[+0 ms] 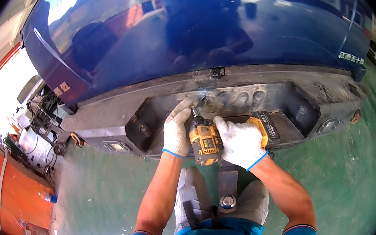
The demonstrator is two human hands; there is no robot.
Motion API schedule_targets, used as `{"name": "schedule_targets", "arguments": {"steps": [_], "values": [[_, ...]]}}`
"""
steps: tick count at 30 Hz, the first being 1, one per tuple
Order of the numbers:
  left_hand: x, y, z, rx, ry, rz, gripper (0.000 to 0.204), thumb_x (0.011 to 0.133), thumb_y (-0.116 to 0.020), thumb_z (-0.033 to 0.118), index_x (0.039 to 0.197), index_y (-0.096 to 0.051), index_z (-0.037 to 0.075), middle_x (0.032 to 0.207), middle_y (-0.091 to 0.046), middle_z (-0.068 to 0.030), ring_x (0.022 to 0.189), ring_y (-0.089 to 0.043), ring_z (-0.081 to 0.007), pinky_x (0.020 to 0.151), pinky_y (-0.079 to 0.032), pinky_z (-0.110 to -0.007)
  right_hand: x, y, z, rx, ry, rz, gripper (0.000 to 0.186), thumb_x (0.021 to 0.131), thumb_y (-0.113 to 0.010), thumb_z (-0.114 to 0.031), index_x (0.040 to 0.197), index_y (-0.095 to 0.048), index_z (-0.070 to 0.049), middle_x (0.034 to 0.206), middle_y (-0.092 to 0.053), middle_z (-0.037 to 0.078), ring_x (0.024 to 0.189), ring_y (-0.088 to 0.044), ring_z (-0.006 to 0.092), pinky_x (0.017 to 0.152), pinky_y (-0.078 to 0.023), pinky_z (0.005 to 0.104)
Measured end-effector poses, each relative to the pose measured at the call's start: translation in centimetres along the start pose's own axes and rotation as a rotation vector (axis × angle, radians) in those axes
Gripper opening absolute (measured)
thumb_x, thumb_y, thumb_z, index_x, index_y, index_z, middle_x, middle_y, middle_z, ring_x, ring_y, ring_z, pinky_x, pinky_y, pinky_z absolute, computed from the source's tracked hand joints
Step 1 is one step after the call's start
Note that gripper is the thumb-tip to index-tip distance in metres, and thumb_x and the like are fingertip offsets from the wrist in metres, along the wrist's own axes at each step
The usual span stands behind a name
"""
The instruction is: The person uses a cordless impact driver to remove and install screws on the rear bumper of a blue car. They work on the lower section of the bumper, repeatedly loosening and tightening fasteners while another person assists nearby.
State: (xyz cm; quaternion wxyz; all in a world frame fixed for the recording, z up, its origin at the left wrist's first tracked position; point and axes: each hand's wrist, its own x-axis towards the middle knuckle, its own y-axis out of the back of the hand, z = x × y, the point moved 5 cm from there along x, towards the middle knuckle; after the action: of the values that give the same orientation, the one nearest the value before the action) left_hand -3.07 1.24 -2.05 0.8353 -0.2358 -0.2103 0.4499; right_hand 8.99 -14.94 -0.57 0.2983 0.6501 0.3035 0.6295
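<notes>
A yellow and black cordless impact driver (206,143) is held in my right hand (242,144), whose white-gloved fingers wrap its handle. Its battery (268,127) points to the right. The socket (195,112) on the driver's nose reaches toward the recessed plate of a dark metal bumper (104,122). Beside that socket is my left hand (177,130), also gloved in white, with its fingers drawn together at the tip against the plate. Whatever those fingertips pinch is hidden.
Above the bumper rises a glossy blue vehicle panel (183,38). A hitch bar (227,187) with a round end juts toward me between my knees. Tangled cables and parts (48,120) lie at the left, near an orange cabinet (26,196). The floor (319,188) is green.
</notes>
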Motion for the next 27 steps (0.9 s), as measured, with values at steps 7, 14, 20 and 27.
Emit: {"name": "schedule_targets", "arguments": {"steps": [7, 14, 20, 27], "values": [[-0.4, 5.3, -1.1, 0.554, -0.281, 0.184, 0.037, 0.108, -0.063, 0.003, 0.143, -0.072, -0.004, 0.137, -0.077, -0.0128, 0.125, -0.072, -0.0229, 0.112, -0.056, -0.037, -1.5, -0.5, 1.5, -0.065, 0.034, -0.081, 0.077, 0.076, -0.09, -0.039, 0.139, -0.064, -0.004, 0.082, -0.073, 0.011, 0.069, -0.076, 0.0302, 0.063, -0.06, 0.0459], [-3.1, 5.6, -2.2, 1.183, -0.758, 0.131, 0.03, 0.104, -0.065, 0.001, 0.132, -0.075, 0.004, 0.131, -0.076, -0.0217, 0.116, -0.076, -0.0406, 0.101, -0.061, -0.045, -2.3, -1.3, 4.8, -0.209, 0.036, -0.233, 0.068, 0.078, -0.08, -0.021, 0.142, -0.066, -0.004, 0.081, -0.074, 0.011, 0.07, -0.076, 0.031, 0.062, -0.059, 0.0462], [-3.4, 5.5, -2.7, 1.231, -0.86, 0.113, 0.038, 0.101, -0.068, 0.0, 0.138, -0.073, 0.008, 0.129, -0.075, -0.0207, 0.108, -0.078, -0.0425, 0.091, -0.064, -0.048, -1.8, -1.4, 5.8, -0.215, 0.012, -0.369, 0.07, 0.078, -0.075, -0.014, 0.146, -0.064, -0.004, 0.085, -0.077, 0.012, 0.074, -0.077, 0.0342, 0.065, -0.06, 0.0471], [-3.3, 5.2, -2.4, 1.238, -0.796, 0.13, 0.033, 0.102, -0.067, -0.001, 0.133, -0.075, 0.004, 0.128, -0.076, -0.0213, 0.111, -0.077, -0.0418, 0.095, -0.063, -0.046, 0.0, -0.5, 6.4, -0.129, -0.011, -0.686, 0.094, 0.075, -0.079, -0.017, 0.163, -0.051, -0.002, 0.103, -0.079, 0.019, 0.092, -0.079, 0.0396, 0.08, -0.063, 0.0511]]}}
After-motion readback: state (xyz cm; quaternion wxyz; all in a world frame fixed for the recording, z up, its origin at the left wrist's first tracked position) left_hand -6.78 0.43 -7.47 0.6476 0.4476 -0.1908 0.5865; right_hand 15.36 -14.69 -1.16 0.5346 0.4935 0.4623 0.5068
